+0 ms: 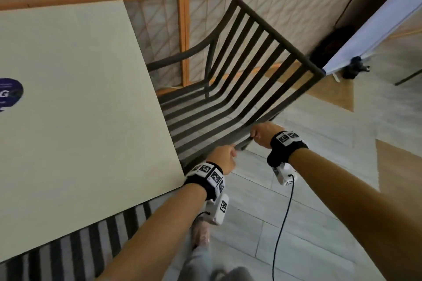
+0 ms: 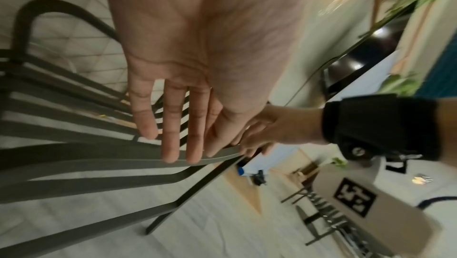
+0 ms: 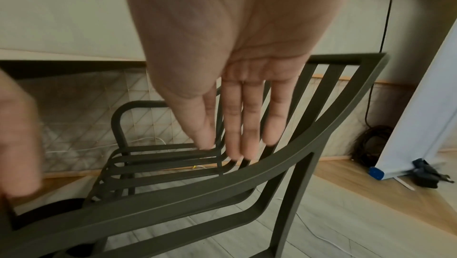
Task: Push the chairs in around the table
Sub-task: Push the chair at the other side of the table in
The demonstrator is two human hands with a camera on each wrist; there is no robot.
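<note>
A dark slatted armchair (image 1: 278,35) stands at the right side of the cream table (image 1: 80,98), its seat partly under the top. Both hands are at its near armrest (image 3: 247,174). My left hand (image 1: 222,155) has straight fingers whose tips touch the armrest (image 2: 99,152) in the left wrist view (image 2: 178,145). My right hand (image 1: 260,132) is a little further along the same rail; in the right wrist view its fingers (image 3: 235,135) are straight and lie just over the rail. Neither hand plainly wraps the rail.
A second slatted chair (image 1: 68,248) sits tucked under the table's near edge. A wooden lattice screen (image 1: 159,29) runs behind the armchair. A white banner stand (image 1: 376,25) and a coiled black cable (image 1: 328,45) are at the right, on tiled floor (image 1: 308,223).
</note>
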